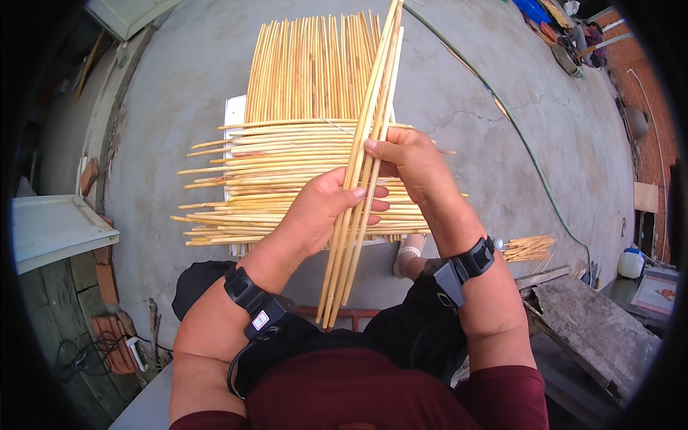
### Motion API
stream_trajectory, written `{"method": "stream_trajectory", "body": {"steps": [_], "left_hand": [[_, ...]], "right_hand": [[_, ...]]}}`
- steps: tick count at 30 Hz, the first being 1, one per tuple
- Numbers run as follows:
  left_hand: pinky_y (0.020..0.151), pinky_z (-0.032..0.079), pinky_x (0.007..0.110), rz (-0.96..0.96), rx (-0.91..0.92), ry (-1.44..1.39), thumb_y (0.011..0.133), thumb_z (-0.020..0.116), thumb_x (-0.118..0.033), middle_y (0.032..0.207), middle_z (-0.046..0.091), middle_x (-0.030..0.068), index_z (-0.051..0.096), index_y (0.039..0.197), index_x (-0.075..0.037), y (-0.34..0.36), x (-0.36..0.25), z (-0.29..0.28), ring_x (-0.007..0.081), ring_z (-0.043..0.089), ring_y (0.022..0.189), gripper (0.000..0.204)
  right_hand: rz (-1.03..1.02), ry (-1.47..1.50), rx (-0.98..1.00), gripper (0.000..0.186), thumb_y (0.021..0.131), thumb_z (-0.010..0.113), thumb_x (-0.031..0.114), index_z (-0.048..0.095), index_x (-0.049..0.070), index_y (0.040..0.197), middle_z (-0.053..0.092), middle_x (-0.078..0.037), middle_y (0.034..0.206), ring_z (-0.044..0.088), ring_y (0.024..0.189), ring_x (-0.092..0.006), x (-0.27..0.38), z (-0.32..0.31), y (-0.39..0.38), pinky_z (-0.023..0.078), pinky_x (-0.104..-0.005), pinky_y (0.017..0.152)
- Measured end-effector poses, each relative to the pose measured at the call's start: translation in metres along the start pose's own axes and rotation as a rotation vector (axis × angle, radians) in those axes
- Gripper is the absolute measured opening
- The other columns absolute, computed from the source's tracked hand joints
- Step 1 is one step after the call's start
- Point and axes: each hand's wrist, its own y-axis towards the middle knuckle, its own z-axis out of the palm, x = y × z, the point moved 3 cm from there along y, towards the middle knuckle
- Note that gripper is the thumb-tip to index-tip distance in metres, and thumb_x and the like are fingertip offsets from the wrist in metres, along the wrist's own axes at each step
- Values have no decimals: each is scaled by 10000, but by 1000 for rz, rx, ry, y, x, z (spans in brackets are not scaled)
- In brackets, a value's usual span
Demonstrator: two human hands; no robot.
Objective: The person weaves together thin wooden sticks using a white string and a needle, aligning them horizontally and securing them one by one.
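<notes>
Several long, pale yellow sticks (pixel 358 193) slant up and away in front of me, held in both hands. My left hand (pixel 326 204) is closed round their lower middle, thumb laid across them. Higher up, my right hand (pixel 408 159) grips the same sticks, thumb pressed on their near side. Beneath my hands, a layer of sticks (pixel 251 172) lies crosswise. Beyond it, a neat row of sticks (pixel 308 68) points away from me. A white board (pixel 234 113) shows at the left edge under the piles.
A green hose (pixel 534 147) curves over the concrete floor at the right. A small stick bundle (pixel 529 248) lies near my right forearm, beside a weathered grey slab (pixel 595 333). At the left stands a white-framed panel (pixel 61 229), with black cable (pixel 82 358) below it.
</notes>
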Motion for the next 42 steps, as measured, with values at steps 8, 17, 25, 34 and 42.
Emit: {"method": "stream_trajectory", "body": {"steps": [8, 17, 25, 34, 42], "left_hand": [[625, 459, 224, 69, -17, 218, 942, 539, -75, 848, 593, 40, 544, 1133, -16, -3, -16, -1, 88, 551, 688, 200], [673, 457, 226, 482, -357, 1341, 912, 519, -11, 825, 608, 5, 605, 992, -6, 6, -172, 8, 68, 536, 718, 117], [752, 481, 446, 291, -248, 1944, 845, 604, -59, 864, 649, 189, 625, 997, -65, 154, -132, -137, 387, 617, 858, 154], [858, 494, 432, 28, -254, 2247, 821, 672, -122, 1070, 630, 175, 633, 1080, -60, 195, -112, -206, 373, 587, 1001, 268], [876, 492, 391, 917, -91, 1894, 832, 632, -34, 1079, 633, 162, 610, 1111, -33, 93, -84, -83, 343, 591, 1003, 280]], "right_hand": [[-208, -121, -78, 221, 906, 634, 168, 658, -37, 985, 697, -122, 826, 657, 725, -168, 2, 3, -12, 526, -299, 670], [-266, -1208, 762, 285, 858, 647, 302, 629, 28, 931, 682, -155, 844, 665, 847, -340, -25, 71, -98, 507, -431, 749], [-434, -1318, 569, 150, 769, 639, 155, 622, 46, 870, 673, -110, 784, 654, 750, -254, -70, 61, -105, 490, -367, 685], [-348, -1366, 516, 97, 741, 628, 131, 615, 61, 808, 663, -89, 762, 646, 734, -226, -78, 40, -97, 473, -336, 655], [-341, -1428, 877, 182, 761, 646, 134, 682, 61, 924, 682, -80, 821, 647, 781, -225, -99, 66, -119, 463, -341, 668]]}}
